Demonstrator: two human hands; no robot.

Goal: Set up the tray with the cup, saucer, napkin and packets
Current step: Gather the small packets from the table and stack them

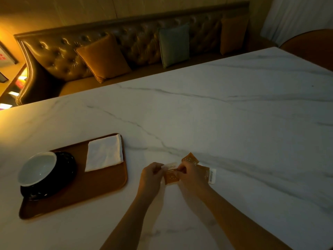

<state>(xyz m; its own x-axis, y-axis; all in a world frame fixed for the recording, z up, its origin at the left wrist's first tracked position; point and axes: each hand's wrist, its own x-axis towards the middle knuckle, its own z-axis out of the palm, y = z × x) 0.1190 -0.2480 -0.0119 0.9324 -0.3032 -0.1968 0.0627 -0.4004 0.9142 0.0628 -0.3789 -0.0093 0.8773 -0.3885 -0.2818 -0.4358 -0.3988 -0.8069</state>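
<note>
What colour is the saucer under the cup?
Black saucer, glossy, seen in the head view.

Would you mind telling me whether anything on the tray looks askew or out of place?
Nothing looks spilled or damaged. The white-lined cup sits off-centre on its black saucer, toward the far-left rim, and the folded white napkin lies slightly skewed to the brown tray. The orange packets are off the tray, in both hands.

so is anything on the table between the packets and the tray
Nothing visible. Both hands, left and right, hold the packets right of the tray, with only bare marble table between. The tray's near-right part, in front of the napkin, is free.
</note>
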